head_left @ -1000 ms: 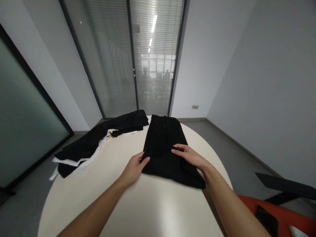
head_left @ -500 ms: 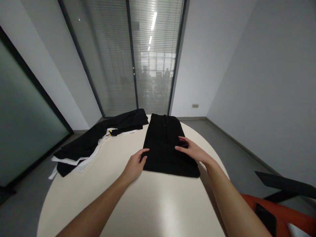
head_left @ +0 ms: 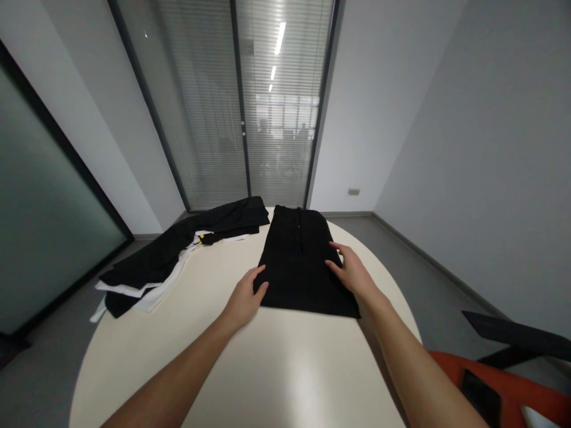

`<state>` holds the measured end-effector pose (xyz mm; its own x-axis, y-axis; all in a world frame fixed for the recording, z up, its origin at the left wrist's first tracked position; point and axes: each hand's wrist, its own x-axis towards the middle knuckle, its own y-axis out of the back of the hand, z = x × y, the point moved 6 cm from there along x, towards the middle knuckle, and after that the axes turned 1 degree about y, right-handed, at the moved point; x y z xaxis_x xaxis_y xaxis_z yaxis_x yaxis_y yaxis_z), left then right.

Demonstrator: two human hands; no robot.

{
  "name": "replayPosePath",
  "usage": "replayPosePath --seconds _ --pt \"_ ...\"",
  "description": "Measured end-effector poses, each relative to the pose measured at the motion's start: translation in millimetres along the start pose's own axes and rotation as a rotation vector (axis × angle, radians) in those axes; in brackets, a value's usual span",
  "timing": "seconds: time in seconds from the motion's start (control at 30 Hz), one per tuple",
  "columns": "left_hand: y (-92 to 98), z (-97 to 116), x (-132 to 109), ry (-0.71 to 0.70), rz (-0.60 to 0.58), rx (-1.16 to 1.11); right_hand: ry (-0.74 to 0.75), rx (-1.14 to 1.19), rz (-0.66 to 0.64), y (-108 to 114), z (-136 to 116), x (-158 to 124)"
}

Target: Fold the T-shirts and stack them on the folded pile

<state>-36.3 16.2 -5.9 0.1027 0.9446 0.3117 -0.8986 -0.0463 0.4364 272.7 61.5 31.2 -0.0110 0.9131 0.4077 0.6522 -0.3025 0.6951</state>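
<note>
A folded black garment (head_left: 300,261) lies flat on the round cream table (head_left: 276,368), towards its far side. My left hand (head_left: 244,299) rests at the garment's near left edge, fingers stretched out and touching the cloth. Lying flat on the garment's right side is my right hand (head_left: 352,272), fingers extended along the fabric. Neither hand grips anything.
A heap of black and white clothes (head_left: 173,255) lies on the far left of the table, partly hanging over the edge. An orange chair (head_left: 504,392) with a black armrest stands at the lower right. Glass doors with blinds (head_left: 250,107) are behind the table.
My right hand slid from the middle of the garment out to its right edge. The garment's loose near edge has been smoothed and now lies straight. My left hand barely moved.
</note>
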Motion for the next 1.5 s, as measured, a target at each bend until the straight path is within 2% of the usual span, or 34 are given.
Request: replayPosePath --seconds 0.1,0.23,0.3,0.4,0.5,0.6,0.67,0.8,0.87,0.93,1.1,1.2,1.27,1.33,1.37,1.43,1.47,1.5 --pt "-2.2 -3 -2 -0.026 -0.023 0.044 0.063 -0.053 -0.092 -1 -26 -13" --pt "-3.7 1 -4 -0.097 -0.051 0.169 0.288 0.081 -0.588 -23 -89 -49" --pt "-2.6 6 -6 -0.125 -0.044 0.223 0.351 -0.027 -0.688 -29 -110 -63" --pt "2.3 15 -10 -0.126 -0.031 0.296 0.361 -0.259 -0.68 -32 -120 -68" --pt "4.9 28 -17 -0.205 -0.133 0.396 0.361 -0.369 -0.66 -34 -117 -66" --pt "6.1 41 -21 -0.395 -0.273 0.513 0.408 -0.343 -0.65 -36 -113 -63" --pt "8.8 47 -21 -0.488 -0.319 0.571 0.434 -0.286 -0.64 -38 -112 -61" --pt "16.2 53 -15 -0.526 -0.407 0.58 0.445 -0.166 -0.633 -41 -113 -61" --pt "21.4 54 -14 -0.472 -0.481 0.543 0.458 -0.097 -0.661 -42 -119 -65" --pt "27.0 50 -16 -0.336 -0.592 0.5 0.469 -0.015 -0.74 -45 -127 -72" --pt "35.2 36 -45 0.22 -1.014 0.349 0.348 0.208 -1.136 -64 -142 -104" --pt "32.3 42 -59 0.347 -1.172 0.225 0.21 0.306 -1.343 -69 -142 -120" --pt "29.1 46 -52 0.305 -1.105 0.161 0.079 0.402 -1.451 -67 -136 -124" --pt "31.0 46 -32 0.175 -0.855 0.17 -0.016 0.467 -1.443 -62 -126 -118" --pt "35.0 44 -21 0.091 -0.69 0.205 -0.026 0.465 -1.365 -59 -120 -109" --pt "44.2 39 -7 -0.074 -0.403 0.306 0.035 0.366 -1.074 -48 -106 -84" --pt "45.9 35 -4 -0.124 -0.335 0.344 0.081 0.283 -0.91 -40 -99 -71" --pt "45.5 30 -3 -0.149 -0.315 0.37 0.121 0.194 -0.78 -34 -93 -61"
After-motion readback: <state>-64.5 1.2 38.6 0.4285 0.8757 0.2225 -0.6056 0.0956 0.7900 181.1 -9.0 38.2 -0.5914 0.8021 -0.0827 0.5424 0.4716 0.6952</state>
